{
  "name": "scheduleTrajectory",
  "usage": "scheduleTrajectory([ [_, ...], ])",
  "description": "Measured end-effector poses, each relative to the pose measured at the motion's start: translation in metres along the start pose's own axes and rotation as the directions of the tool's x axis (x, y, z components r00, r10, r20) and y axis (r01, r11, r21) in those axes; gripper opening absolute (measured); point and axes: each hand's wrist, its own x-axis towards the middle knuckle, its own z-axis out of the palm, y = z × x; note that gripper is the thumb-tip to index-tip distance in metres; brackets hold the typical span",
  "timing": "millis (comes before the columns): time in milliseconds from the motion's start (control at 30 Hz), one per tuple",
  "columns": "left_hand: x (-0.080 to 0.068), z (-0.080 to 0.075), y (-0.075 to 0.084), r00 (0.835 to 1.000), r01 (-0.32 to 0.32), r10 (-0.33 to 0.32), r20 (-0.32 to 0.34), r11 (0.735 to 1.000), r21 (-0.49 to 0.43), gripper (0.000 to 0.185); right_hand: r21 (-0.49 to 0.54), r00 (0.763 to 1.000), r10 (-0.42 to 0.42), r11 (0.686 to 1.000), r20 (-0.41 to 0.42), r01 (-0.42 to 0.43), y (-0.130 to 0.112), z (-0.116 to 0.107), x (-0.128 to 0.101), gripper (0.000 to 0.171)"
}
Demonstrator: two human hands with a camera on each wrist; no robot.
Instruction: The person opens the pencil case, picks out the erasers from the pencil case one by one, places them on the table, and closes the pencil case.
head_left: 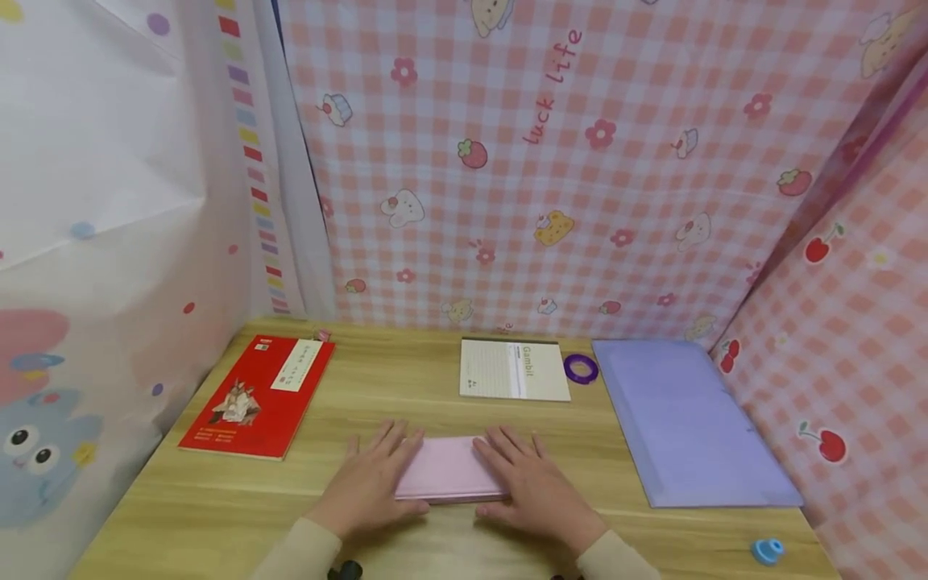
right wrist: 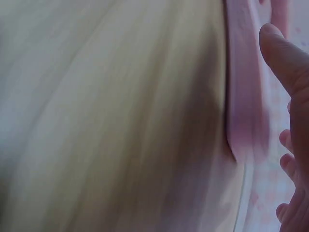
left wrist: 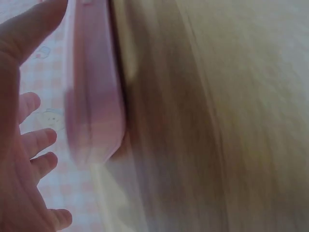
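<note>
Where the pale wood-grain table [head_left: 217,499] comes nearest, the left hand [head_left: 370,479] and right hand [head_left: 532,483] press flat, fingers straight and slightly spread, on either end of a folded pink paper [head_left: 448,469], a smooth rectangle. Farther back lie a glossy red book [head_left: 254,399], a lined cream notepad [head_left: 511,370], a purple ring [head_left: 581,369] and a translucent lilac folder [head_left: 689,419].

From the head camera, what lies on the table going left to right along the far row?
Red softcover book → white lined Gambit notepad → purple tape ring → lilac plastic folder.
</note>
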Motion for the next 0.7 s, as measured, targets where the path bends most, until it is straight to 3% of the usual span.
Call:
scheduleTrajectory([
  [200,0.009,0.009,-0.003,0.999,-0.010,0.010,0.053,1.000,0.004,0.101,-0.021,0.995,-0.095,0.995,0.029,0.096,-0.013,0.014,0.023,0.087],
  [367,0.010,0.015,-0.003,0.997,-0.005,0.006,0.078,1.000,-0.012,0.100,-0.038,0.992,-0.123,0.992,0.027,0.124,-0.016,0.020,0.032,0.084],
  [700,0.016,0.012,0.002,0.993,-0.022,0.020,0.117,1.000,0.019,0.100,-0.056,0.995,-0.080,0.995,0.056,0.084,-0.016,0.024,0.037,0.086],
])
